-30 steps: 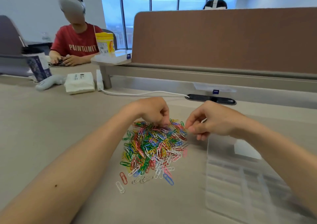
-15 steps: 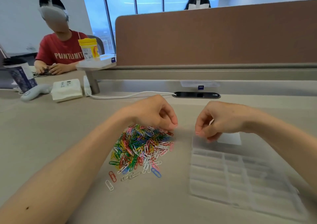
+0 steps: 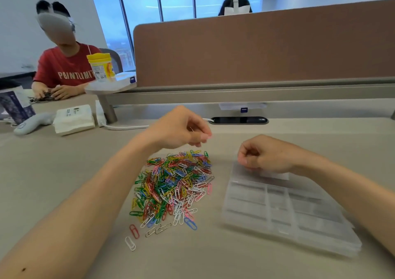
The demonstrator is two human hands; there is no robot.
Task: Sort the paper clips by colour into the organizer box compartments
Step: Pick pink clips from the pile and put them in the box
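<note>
Only legible text: "POINTLIMI…" on red shirt (image 3: pixel 64 69), far left of the paper clip pile (image 3: pixel 173 189). Beige desk (image 3: pixel 53 171), brown divider panel (image 3: pixel 256 50) behind pile, windows (image 3: pixel 177 3) beyond. Clear organizer box (image 3: pixel 284 212) just right of pile. The left hand (image 3: pixel 181 129) is above pile's far edge, fingertips pinched. The right hand (image 3: pixel 267 154) is over box's far corner, fingers curled. Held items: can't tell.

A yellow-lidded tub (image 3: pixel 100 67) stands on a shelf (image 3: pixel 111 86) at the left end of the brown divider (image 3: pixel 256 47); farther left sits a person in red (image 3: pixel 64 69), with a white packet (image 3: pixel 73 118) nearby on the worktop (image 3: pixel 53 171).
</note>
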